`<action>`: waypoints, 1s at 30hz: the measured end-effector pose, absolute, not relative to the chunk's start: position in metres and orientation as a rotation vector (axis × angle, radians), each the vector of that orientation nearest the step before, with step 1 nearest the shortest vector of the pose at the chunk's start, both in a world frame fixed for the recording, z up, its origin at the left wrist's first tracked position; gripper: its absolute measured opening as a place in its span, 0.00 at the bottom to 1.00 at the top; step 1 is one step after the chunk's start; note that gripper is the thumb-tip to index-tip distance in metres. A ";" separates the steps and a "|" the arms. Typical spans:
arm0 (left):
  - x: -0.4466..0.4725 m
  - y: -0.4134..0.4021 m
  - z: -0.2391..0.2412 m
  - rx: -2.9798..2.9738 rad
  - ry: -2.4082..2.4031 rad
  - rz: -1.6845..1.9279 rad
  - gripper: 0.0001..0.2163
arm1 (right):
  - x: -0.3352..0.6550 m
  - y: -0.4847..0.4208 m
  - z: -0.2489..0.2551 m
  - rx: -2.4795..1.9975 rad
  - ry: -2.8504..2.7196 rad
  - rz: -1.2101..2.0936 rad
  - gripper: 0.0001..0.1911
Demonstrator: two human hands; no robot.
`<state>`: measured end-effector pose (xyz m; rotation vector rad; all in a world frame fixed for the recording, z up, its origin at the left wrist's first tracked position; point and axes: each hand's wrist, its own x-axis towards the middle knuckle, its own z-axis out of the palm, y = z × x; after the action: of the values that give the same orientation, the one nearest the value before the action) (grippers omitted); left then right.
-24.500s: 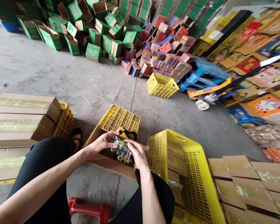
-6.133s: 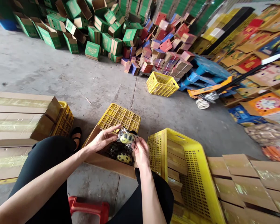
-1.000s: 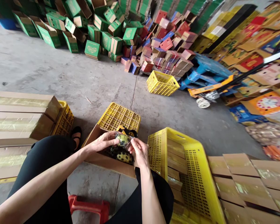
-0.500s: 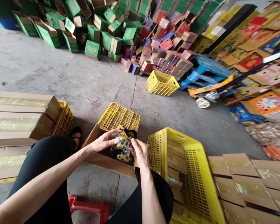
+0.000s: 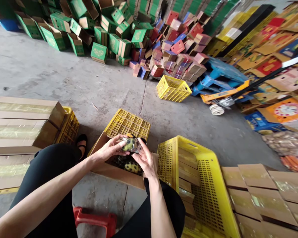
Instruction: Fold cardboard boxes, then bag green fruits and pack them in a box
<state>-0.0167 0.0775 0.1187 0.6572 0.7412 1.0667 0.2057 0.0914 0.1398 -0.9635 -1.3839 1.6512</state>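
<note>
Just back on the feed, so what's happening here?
The left hand holds a wrapped black-spotted item, with the right hand spread at its other end. Both are above an open cardboard box, where a similar spotted item lies. To the right, a large yellow crate holds brown boxes.

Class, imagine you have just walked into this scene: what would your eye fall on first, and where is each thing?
Probably the jumbled heap of green boxes and red boxes across the far side of the floor. Next might come the big yellow crate at lower right, with brown cartons inside. Near the middle, the left hand and right hand hold a shiny wrapped packet over an open cardboard box.
</note>
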 end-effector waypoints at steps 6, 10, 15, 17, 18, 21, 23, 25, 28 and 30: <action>-0.016 0.078 0.119 0.683 0.744 1.030 0.28 | 0.206 0.093 0.138 -1.081 -1.342 1.590 0.35; -0.015 0.078 0.118 0.703 0.756 1.025 0.29 | 0.207 0.094 0.137 -1.144 -1.351 1.513 0.30; -0.017 0.079 0.115 0.708 0.762 1.015 0.30 | 0.209 0.095 0.137 -1.229 -1.330 1.422 0.19; -0.018 0.079 0.114 0.696 0.773 1.008 0.31 | 0.210 0.096 0.137 -1.244 -1.327 1.389 0.17; -0.018 0.079 0.114 0.687 0.780 1.003 0.32 | 0.209 0.096 0.138 -1.248 -1.324 1.375 0.17; -0.018 0.079 0.116 0.654 0.797 0.992 0.34 | 0.209 0.096 0.138 -1.254 -1.307 1.350 0.17; -0.017 0.078 0.118 0.642 0.791 0.993 0.36 | 0.208 0.096 0.138 -1.259 -1.297 1.340 0.16; -0.017 0.077 0.120 0.645 0.774 0.998 0.39 | 0.209 0.096 0.137 -1.263 -1.294 1.331 0.15; -0.016 0.077 0.121 0.659 0.748 1.008 0.41 | 0.209 0.095 0.136 -1.268 -1.286 1.328 0.15; -0.017 0.077 0.120 0.666 0.742 1.015 0.42 | 0.210 0.095 0.135 -1.272 -1.275 1.335 0.15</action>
<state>-0.0167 0.0769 0.1197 0.6660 0.7422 1.0147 0.2097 0.0952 0.1354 -1.2723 -1.2749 1.3353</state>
